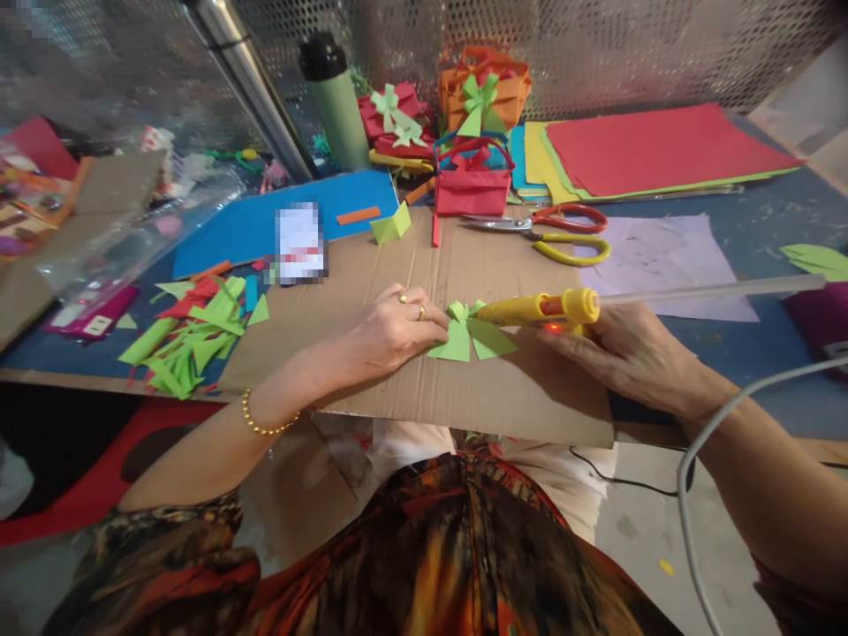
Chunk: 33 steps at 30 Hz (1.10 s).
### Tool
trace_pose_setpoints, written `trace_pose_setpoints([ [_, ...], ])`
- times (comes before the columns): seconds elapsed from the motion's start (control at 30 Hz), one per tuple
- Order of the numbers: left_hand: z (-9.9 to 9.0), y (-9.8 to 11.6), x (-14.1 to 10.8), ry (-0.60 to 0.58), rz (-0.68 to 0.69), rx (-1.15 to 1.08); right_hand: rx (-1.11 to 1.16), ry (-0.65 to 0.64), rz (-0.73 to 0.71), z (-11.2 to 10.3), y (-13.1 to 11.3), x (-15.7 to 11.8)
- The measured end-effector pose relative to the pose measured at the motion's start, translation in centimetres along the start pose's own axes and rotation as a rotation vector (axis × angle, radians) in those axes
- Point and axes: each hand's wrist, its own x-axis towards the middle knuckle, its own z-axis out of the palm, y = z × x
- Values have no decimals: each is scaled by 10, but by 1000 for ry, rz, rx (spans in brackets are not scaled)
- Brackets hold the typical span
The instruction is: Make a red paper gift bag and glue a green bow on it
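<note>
A light green paper bow (452,343) lies on the brown cardboard (411,389). My left hand (394,331) rests on the cardboard with its fingers together at the bow's left side, pressing its edge. In my right hand (619,349) is a yellow glue gun (563,307), gripped by its handle, with a red light glowing on its underside. The gun's nozzle points left and meets the upper right part of the bow. A clear glue stick (708,290) sticks out of the gun's back end.
Scissors (573,249) lie beyond the gun, near a small red paper basket (473,190). Green paper scraps (192,336) are heaped at left. A green bottle (336,110) and coloured sheets (662,146) stand or lie at the back. A grey cable (685,495) loops past my right forearm.
</note>
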Motion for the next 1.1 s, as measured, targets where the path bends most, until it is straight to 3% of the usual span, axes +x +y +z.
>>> trace_pose_setpoints([
  [0.17, -4, 2, -6, 57, -46, 31, 0, 6, -1, 1, 1, 0],
  [0.4, -8, 11, -16, 8, -29, 166, 3, 19, -14, 1, 5, 0],
  [0.57, -14, 27, -13, -48, 48, 373, 13, 26, -32, 0, 3, 1],
  [0.73, -11, 37, -5, -70, 30, 496, 33, 18, -62, 0, 1, 3],
  [0.93, -5, 34, 6, -85, 93, 626, 32, 19, -61, 3, 4, 4],
  [1.1, -3, 23, 9, -41, 37, 538, 37, 18, -74, 3, 0, 5],
])
